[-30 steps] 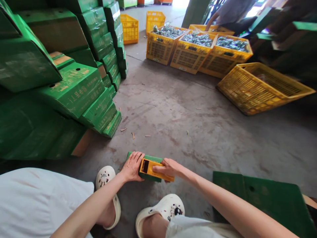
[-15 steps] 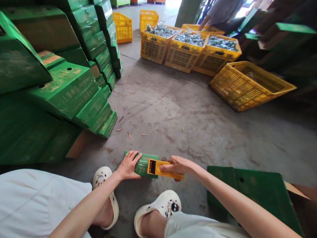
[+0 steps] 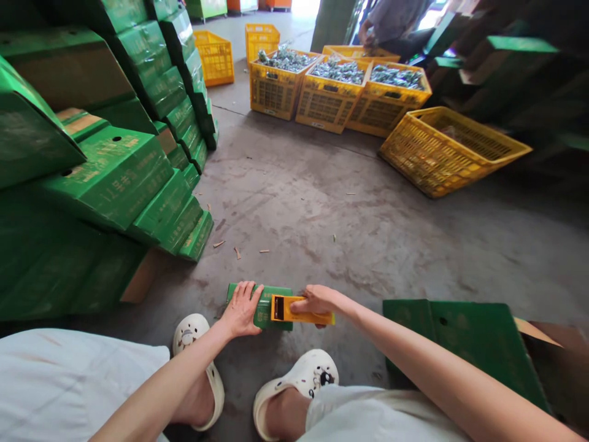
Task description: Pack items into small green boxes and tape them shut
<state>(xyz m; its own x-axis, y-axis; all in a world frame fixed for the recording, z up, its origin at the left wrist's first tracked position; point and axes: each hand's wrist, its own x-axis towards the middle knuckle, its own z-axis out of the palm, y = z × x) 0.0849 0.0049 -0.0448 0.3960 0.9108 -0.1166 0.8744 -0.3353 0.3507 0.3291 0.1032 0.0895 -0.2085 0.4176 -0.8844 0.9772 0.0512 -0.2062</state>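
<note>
The small box [image 3: 264,310] sits low over the floor [image 3: 299,227], just beyond and between the two shoes [image 3: 301,371]. The left hand [image 3: 243,310] lies over the left end of the box, fingers somewhat spread, thumb apart, palm down. The right hand [image 3: 313,299] is wrapped around a yellow tool [image 3: 309,317], thumb along its upper face; the fingers underneath are mostly hidden. The dark-windowed end of the tool overlaps the right part of the box; whether the two touch cannot be told. Left hand and tool together cover much of the box's upper face. Scraps [image 3: 237,252] lie just beyond the box. Right of the box, nearer the wearer, is a large carton [image 3: 464,344], partly behind the right forearm. A carton stack [image 3: 124,178] rises left of the box. Well beyond the box stand filled crates [image 3: 324,109]; nearer, to their right, one basket [image 3: 423,166] leans.
</note>
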